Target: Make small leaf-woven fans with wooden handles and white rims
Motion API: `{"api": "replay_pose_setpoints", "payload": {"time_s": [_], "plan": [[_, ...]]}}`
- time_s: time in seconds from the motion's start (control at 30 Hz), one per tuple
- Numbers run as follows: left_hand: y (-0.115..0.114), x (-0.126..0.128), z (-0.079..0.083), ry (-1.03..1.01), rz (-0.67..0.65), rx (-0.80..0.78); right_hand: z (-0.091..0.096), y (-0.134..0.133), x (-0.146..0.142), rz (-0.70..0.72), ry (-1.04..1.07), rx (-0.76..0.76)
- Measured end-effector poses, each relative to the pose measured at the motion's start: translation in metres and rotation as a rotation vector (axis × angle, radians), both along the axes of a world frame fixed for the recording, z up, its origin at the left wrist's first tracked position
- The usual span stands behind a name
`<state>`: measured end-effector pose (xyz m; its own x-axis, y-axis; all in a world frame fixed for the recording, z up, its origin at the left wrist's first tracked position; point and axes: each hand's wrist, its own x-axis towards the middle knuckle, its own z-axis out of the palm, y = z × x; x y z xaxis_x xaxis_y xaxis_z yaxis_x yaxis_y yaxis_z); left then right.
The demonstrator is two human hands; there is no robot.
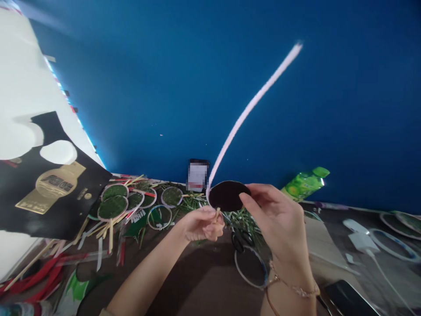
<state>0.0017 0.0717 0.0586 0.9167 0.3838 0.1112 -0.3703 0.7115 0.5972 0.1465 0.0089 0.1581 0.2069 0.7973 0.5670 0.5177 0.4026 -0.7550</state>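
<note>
A black round disc (226, 196) is held up above the table in front of me. My right hand (279, 210) pinches its right edge between thumb and fingers. My left hand (204, 224) is closed just below the disc's left side, around a pale wooden stick whose tip (217, 214) shows between the fingers. A fuzzy white pipe cleaner (250, 107) meets the disc's left edge and curves freely up to the right. Black-handled scissors (241, 240) lie beneath the disc, beside a round ring (250, 267) with a pale rim.
Left lie several green discs on sticks (113, 206), red ribbons (39, 281) and a black printed sheet (52, 184) with round cutouts. Green clippings (190, 202) spread along the blue wall (164, 87). Right are a green bottle (304, 183), a white charger (360, 240) and a phone (350, 298).
</note>
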Motion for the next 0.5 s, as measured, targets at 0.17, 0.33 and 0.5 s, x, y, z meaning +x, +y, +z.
{"api": "replay_pose_setpoints", "payload": {"time_s": [0.17,0.33,0.5], "plan": [[0.0017,-0.0025,0.0010,0.046,-0.029,0.018,0.0006,0.0004,-0.0050,-0.050,0.023,0.035],[0.0024,-0.0038,0.0021,0.065,-0.057,0.013,0.0032,-0.0018,-0.0066,-0.053,0.024,0.035],[0.0036,-0.0032,0.0005,0.076,-0.086,0.000,0.0015,-0.0017,-0.0052,-0.052,0.020,0.031]]}}
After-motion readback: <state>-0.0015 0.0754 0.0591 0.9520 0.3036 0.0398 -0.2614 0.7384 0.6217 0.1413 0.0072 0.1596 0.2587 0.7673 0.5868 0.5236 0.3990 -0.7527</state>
